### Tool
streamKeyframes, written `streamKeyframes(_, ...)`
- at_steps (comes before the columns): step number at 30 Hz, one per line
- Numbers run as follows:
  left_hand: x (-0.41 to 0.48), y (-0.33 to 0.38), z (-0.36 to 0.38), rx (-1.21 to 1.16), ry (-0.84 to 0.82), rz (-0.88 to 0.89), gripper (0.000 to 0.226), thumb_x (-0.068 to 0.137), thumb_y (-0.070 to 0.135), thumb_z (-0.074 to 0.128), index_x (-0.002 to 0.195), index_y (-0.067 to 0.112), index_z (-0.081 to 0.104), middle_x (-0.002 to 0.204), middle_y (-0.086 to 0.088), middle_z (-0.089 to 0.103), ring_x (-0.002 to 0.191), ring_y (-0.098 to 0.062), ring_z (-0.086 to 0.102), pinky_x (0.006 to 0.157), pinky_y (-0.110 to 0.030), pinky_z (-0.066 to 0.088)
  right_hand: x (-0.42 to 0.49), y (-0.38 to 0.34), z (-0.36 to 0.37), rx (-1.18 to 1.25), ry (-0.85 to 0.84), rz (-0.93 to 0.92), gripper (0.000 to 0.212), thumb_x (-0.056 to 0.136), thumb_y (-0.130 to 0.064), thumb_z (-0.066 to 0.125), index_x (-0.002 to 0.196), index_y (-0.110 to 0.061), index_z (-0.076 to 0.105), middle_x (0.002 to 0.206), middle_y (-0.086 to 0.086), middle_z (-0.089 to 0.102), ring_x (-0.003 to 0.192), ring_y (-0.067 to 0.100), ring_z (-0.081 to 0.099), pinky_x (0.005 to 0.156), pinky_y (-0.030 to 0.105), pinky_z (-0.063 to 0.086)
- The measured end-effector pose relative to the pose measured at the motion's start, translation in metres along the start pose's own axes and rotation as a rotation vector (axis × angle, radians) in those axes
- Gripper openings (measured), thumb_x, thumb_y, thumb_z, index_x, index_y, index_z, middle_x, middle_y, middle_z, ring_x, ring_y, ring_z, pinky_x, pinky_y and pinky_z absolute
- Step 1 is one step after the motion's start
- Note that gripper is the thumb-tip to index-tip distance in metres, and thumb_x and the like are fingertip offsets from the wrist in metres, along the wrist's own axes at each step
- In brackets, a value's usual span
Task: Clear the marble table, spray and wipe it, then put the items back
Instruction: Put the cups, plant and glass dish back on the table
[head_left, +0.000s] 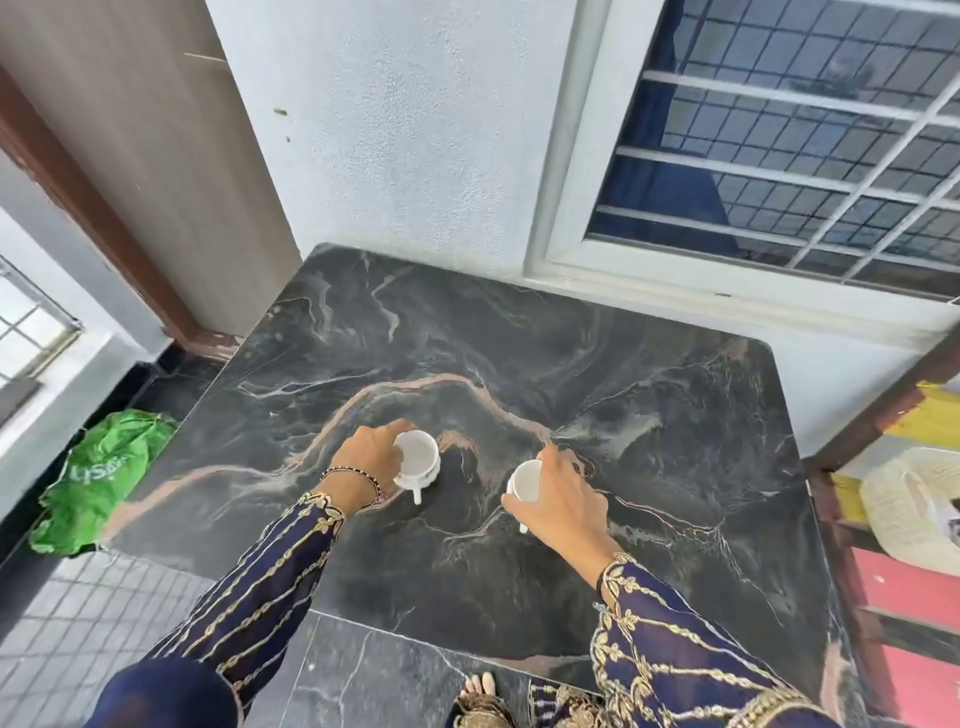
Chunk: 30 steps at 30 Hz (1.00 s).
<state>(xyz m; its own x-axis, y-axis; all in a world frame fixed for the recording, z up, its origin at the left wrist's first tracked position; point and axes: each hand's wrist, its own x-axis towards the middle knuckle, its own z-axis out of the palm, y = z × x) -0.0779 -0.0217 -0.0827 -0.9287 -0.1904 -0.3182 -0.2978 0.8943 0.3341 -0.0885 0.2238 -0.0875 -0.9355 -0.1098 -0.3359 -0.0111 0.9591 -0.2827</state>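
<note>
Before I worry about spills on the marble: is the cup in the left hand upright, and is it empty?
Upright and empty. The white cup at the left hand shows its open mouth facing up, with only bare white inside.

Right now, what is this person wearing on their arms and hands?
Both arms wear long, sheer dark navy sleeves with gold embroidered leaf-and-vine patterns and scalloped gold cuffs. The left hand has a thin bracelet of black and gold beads at the wrist. The right hand shows a thin dark band at the wrist. No gloves.

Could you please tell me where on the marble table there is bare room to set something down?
The marble table is bare behind both cups toward the wall, and along its right side. Only the middle front is crowded: left hand on one cup, right hand on another.
</note>
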Motion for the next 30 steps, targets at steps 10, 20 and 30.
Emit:
streamKeyframes(10,-0.024,0.025,-0.009,0.286,0.154,-0.041,0.023,0.092,0.02,0.04,0.113,0.01,0.043,0.099,-0.015,0.067,0.089,-0.038,0.065,0.063,-0.035,0.041,-0.008,0.009,-0.004,0.037,0.014,-0.057,0.084,0.082,-0.074,0.06,0.139,-0.017,0.037,0.14,0.003,0.05,0.121,0.029,0.06,0.09,0.045,0.05)
streamKeyframes(20,-0.04,0.096,0.011,0.199,0.232,0.214,0.025,0.095,0.031,0.037,0.105,0.015,0.053,0.092,-0.009,0.069,0.084,-0.034,0.066,0.061,-0.035,0.047,-0.031,0.048,-0.028,0.078,0.006,-0.036,0.078,0.084,-0.077,0.053,0.141,-0.028,0.034,0.149,-0.007,0.049,0.13,0.022,0.057,0.096,0.045,0.05)
streamKeyframes(30,-0.041,0.226,0.06,0.112,0.031,0.45,0.025,0.095,0.037,0.038,0.106,0.026,0.057,0.104,-0.004,0.068,0.096,-0.031,0.064,0.072,-0.036,0.048,-0.044,0.139,-0.063,0.183,0.099,0.109,0.065,0.09,-0.074,0.048,0.138,-0.033,0.038,0.142,-0.014,0.053,0.115,0.011,0.062,0.092,0.04,0.05)
